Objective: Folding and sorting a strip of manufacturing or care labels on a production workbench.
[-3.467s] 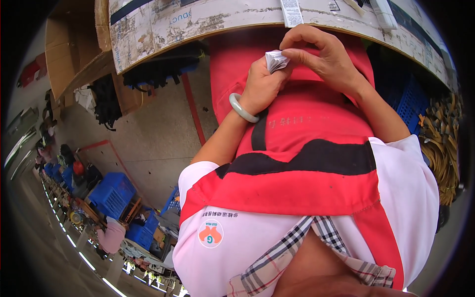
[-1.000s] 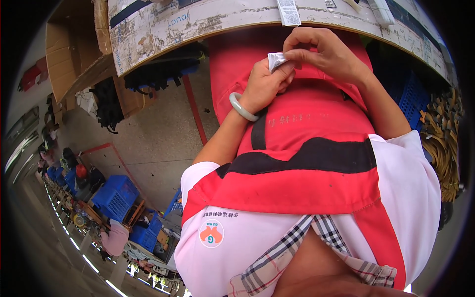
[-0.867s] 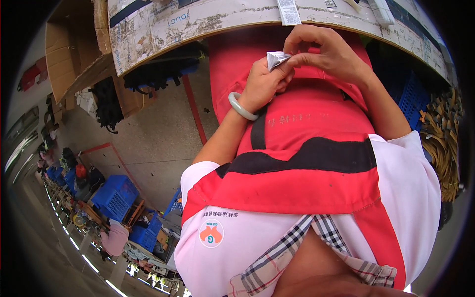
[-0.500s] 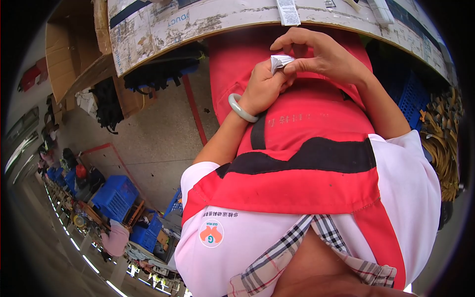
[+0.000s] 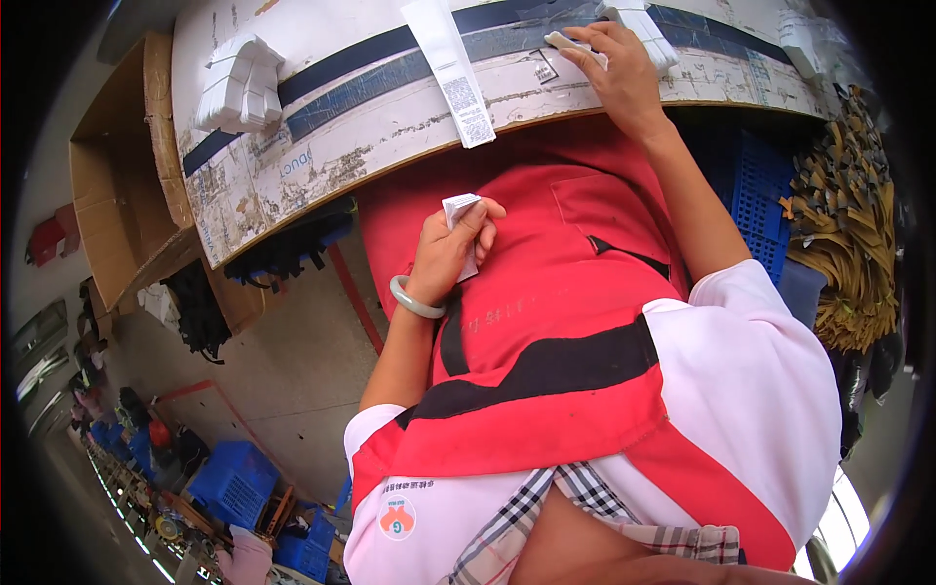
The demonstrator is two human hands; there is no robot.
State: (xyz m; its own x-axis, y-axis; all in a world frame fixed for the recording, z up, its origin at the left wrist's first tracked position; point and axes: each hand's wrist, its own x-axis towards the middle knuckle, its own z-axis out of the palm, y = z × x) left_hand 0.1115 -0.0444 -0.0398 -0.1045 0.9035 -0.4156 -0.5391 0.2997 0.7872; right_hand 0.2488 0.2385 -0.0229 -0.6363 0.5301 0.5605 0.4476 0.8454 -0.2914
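Closed around a stack of small white printed labels [image 5: 460,207], my left hand [image 5: 450,249] is held in front of the red apron, thumb pressed on the stack. My right hand [image 5: 624,83] reaches over the table's near edge. Its thumb and fingers pinch a small pale, narrow piece [image 5: 561,41] whose kind I cannot make out. Just beyond those fingers lies a bundle of white labels [image 5: 645,34]. Between the two hands, a long white printed label strip [image 5: 450,73] lies on the table with its end at the near edge.
The worn white table [image 5: 370,136] has dark tape strips. White label stacks [image 5: 241,86] stand at its left, more bundles [image 5: 801,44] at far right. An open cardboard box [image 5: 127,166] is on the left. Blue crate [image 5: 760,200] and brown strips [image 5: 843,263] hang or stand right.
My right hand has left the label stack and moved up and forward onto the table, where it pinches a pale piece. My left hand keeps the stack. The view has shifted, showing more tabletop.
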